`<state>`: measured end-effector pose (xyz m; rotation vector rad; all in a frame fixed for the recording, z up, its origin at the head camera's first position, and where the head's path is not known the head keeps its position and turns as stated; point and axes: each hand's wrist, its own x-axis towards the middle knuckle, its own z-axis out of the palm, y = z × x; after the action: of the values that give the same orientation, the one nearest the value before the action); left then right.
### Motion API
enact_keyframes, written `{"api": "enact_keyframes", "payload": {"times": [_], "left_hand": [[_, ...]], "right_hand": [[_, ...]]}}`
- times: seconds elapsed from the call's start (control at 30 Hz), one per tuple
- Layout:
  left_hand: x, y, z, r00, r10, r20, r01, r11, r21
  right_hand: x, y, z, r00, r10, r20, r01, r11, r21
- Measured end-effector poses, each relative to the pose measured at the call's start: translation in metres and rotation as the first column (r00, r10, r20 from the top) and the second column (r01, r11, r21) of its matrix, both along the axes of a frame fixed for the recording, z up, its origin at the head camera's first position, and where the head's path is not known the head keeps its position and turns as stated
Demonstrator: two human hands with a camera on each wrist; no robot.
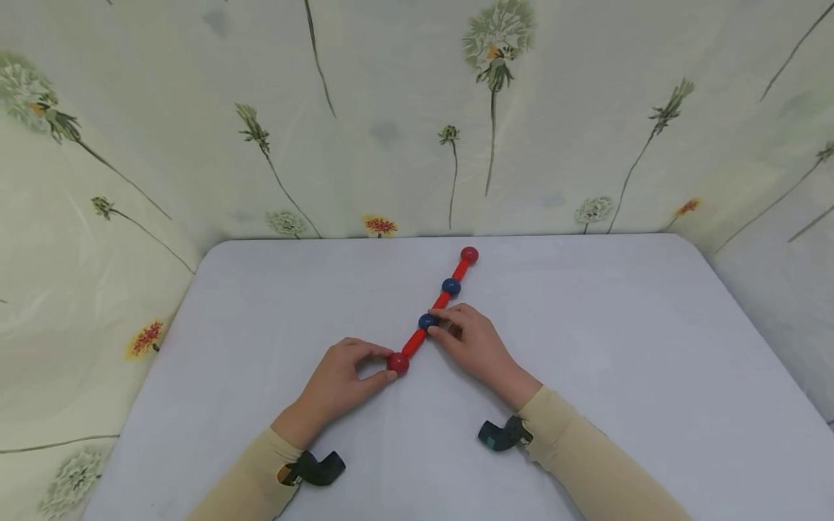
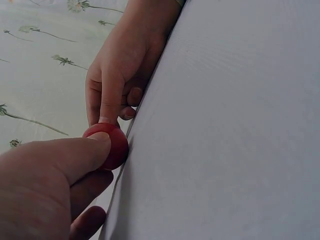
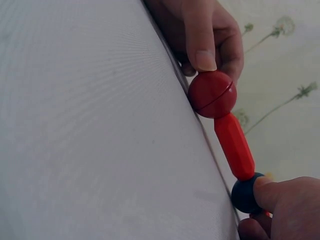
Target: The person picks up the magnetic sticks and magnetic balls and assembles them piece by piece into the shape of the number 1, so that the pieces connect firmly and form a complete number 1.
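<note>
A chain of balls and red rods lies slantwise on the table. My left hand (image 1: 345,380) pinches the red ball (image 1: 398,363) at its near end between thumb and fingers. Just up the chain, my right hand (image 1: 472,344) pinches a blue ball (image 1: 427,322). One red rod (image 3: 235,147) joins these two balls in the right wrist view. Beyond the right hand another red rod leads to a second blue ball (image 1: 451,287), then a last rod (image 1: 460,270) and a red ball (image 1: 469,255) at the far end.
The table (image 1: 619,347) has a white cover. Behind it and at both sides hangs a cloth (image 1: 391,145) printed with dandelions. A dark wrist camera (image 1: 318,469) sits on the left sleeve, another camera (image 1: 502,434) on the right.
</note>
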<state>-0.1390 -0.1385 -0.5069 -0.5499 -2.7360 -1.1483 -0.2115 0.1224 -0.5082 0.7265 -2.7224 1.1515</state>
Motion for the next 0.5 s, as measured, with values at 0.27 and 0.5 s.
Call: {"api": "enact_keyframes", "payload": {"times": [0.27, 0.5], "left_hand": [[-0.0023, 0.0027, -0.0052, 1.0, 0.017, -0.005, -0.017, 1.0, -0.022], [-0.0022, 0.0054, -0.0037, 0.999, 0.015, -0.049, -0.017, 0.999, -0.044]], "right_hand": [[0.0001, 0.0011, -0.0023, 1.0, 0.003, -0.018, -0.003, 1.0, -0.013], [0.0003, 0.0006, -0.0005, 1.0, 0.007, -0.015, -0.007, 1.0, -0.014]]}}
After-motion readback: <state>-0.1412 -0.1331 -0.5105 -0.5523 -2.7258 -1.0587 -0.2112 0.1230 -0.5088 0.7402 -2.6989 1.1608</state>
